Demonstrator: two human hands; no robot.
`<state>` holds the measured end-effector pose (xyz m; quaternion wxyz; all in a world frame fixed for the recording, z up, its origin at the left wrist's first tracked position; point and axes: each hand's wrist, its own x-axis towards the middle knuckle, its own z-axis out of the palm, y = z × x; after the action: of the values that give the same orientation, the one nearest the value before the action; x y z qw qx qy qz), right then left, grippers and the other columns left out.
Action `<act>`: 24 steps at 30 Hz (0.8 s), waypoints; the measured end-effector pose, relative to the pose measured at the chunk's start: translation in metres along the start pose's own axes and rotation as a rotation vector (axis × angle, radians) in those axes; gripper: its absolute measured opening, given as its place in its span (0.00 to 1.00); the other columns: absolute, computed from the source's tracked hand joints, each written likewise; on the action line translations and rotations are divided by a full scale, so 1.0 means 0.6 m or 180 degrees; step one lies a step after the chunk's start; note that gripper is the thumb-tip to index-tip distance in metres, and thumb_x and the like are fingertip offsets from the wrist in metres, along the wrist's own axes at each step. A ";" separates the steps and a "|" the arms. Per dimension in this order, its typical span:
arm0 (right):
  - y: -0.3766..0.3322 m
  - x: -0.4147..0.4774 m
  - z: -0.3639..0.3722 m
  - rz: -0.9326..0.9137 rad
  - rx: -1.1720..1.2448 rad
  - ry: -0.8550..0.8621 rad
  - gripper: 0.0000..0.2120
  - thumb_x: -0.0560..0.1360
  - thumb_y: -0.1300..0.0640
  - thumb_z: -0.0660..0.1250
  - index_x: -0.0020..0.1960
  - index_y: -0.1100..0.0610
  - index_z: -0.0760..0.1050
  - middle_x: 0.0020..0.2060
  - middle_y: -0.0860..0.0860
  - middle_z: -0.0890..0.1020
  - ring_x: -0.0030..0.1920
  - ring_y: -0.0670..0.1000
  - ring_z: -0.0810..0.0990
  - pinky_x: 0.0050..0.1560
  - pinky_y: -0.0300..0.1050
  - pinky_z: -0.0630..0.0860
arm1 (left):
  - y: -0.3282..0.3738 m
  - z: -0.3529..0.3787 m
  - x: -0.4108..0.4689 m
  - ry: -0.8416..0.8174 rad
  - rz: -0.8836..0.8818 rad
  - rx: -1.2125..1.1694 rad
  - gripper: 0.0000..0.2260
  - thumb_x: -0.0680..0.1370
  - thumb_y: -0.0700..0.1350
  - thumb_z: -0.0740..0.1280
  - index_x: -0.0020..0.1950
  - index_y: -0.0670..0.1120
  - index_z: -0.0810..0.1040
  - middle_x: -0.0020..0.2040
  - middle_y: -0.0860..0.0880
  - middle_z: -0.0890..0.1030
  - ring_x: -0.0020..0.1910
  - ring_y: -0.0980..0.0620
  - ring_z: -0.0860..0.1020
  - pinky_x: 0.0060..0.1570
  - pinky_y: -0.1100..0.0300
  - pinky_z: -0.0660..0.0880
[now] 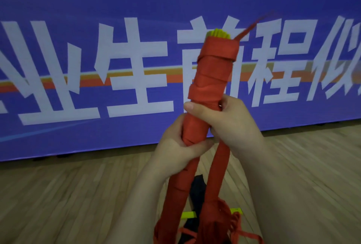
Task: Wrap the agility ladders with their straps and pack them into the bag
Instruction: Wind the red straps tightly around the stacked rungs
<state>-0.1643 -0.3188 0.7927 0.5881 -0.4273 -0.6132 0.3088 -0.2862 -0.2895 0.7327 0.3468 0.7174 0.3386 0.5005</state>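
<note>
I hold an agility ladder bundle (213, 71) upright in front of me, its yellow rungs (219, 33) showing at the top and red strap wound around it. My left hand (175, 146) grips the bundle's lower end. My right hand (224, 118) grips it just above, thumb across the wrap. Two red strap lengths (218, 175) hang down from the hands to a loose heap of strap and yellow rungs (216, 218) on the floor. A blurred strap tail (252, 27) sticks out at the top right. A dark bag (197, 189) lies on the floor behind the straps.
A blue banner (97, 29) with large white characters stands across the back. The wooden floor (68, 195) stretches out to both sides below it.
</note>
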 end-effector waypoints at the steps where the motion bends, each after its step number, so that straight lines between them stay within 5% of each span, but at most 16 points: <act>1: 0.000 0.002 -0.001 -0.0021 -0.0079 -0.0034 0.09 0.66 0.49 0.76 0.39 0.52 0.78 0.24 0.39 0.78 0.25 0.37 0.76 0.28 0.30 0.70 | 0.002 0.010 -0.002 0.0312 -0.0018 0.0140 0.20 0.64 0.52 0.76 0.53 0.62 0.74 0.43 0.50 0.83 0.41 0.50 0.82 0.43 0.45 0.80; 3: 0.003 0.008 -0.003 -0.0131 -0.0277 -0.0004 0.14 0.64 0.44 0.76 0.42 0.52 0.81 0.33 0.42 0.84 0.34 0.41 0.82 0.35 0.39 0.78 | 0.001 0.024 -0.009 0.0886 0.0037 0.0522 0.21 0.65 0.50 0.76 0.51 0.64 0.69 0.42 0.54 0.82 0.39 0.59 0.81 0.39 0.56 0.80; 5: 0.005 0.010 -0.001 -0.0275 -0.0456 0.0156 0.12 0.64 0.46 0.76 0.41 0.52 0.82 0.36 0.48 0.85 0.40 0.47 0.84 0.45 0.51 0.81 | 0.006 0.019 -0.013 0.0786 0.0182 0.0619 0.22 0.65 0.50 0.77 0.51 0.63 0.68 0.42 0.54 0.81 0.38 0.61 0.80 0.38 0.60 0.78; 10: 0.000 0.022 0.020 -0.0383 -0.0109 -0.0212 0.15 0.63 0.45 0.75 0.45 0.51 0.82 0.37 0.44 0.85 0.39 0.43 0.84 0.45 0.46 0.82 | 0.021 -0.027 0.028 0.0270 0.0746 -0.0392 0.39 0.65 0.45 0.73 0.72 0.50 0.59 0.57 0.60 0.80 0.56 0.56 0.80 0.52 0.59 0.77; 12: -0.003 0.043 0.021 -0.0102 0.0070 -0.0382 0.13 0.67 0.42 0.69 0.44 0.50 0.78 0.32 0.43 0.81 0.28 0.40 0.79 0.31 0.36 0.77 | 0.025 -0.030 0.042 0.0470 0.0711 -0.0489 0.33 0.63 0.43 0.75 0.67 0.47 0.68 0.51 0.57 0.83 0.51 0.56 0.82 0.48 0.62 0.77; 14: -0.001 0.063 0.009 0.0162 -0.0037 -0.0477 0.11 0.74 0.41 0.62 0.45 0.48 0.74 0.34 0.46 0.77 0.21 0.45 0.73 0.24 0.36 0.71 | 0.028 -0.039 0.052 0.0898 0.0669 -0.0371 0.26 0.62 0.46 0.75 0.57 0.50 0.72 0.46 0.56 0.83 0.45 0.59 0.82 0.44 0.64 0.76; 19: 0.073 0.047 -0.029 -0.0164 -0.0370 -0.1251 0.18 0.70 0.51 0.70 0.58 0.47 0.69 0.52 0.50 0.77 0.33 0.50 0.78 0.35 0.43 0.75 | 0.041 -0.071 0.076 0.1671 0.0682 -0.0317 0.21 0.60 0.53 0.73 0.51 0.56 0.73 0.47 0.54 0.81 0.44 0.56 0.81 0.47 0.56 0.79; 21: 0.115 0.034 -0.030 -0.0073 0.0104 -0.1567 0.22 0.71 0.61 0.72 0.59 0.49 0.67 0.53 0.54 0.79 0.37 0.51 0.80 0.38 0.45 0.78 | 0.050 -0.080 0.083 0.1797 0.0718 -0.0173 0.20 0.61 0.51 0.74 0.51 0.57 0.73 0.46 0.56 0.80 0.43 0.57 0.80 0.47 0.56 0.78; 24: 0.177 0.013 -0.017 0.0057 0.0702 -0.1847 0.19 0.72 0.68 0.68 0.56 0.56 0.63 0.43 0.53 0.83 0.37 0.49 0.81 0.39 0.41 0.77 | 0.065 -0.087 0.091 0.2009 0.0908 0.0238 0.20 0.65 0.46 0.75 0.52 0.55 0.71 0.44 0.61 0.77 0.40 0.69 0.77 0.44 0.72 0.73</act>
<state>-0.1365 -0.2661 0.7038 0.4286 -0.2604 -0.7145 0.4878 -0.3155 -0.2564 0.8051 0.1251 0.5796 0.3435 0.7283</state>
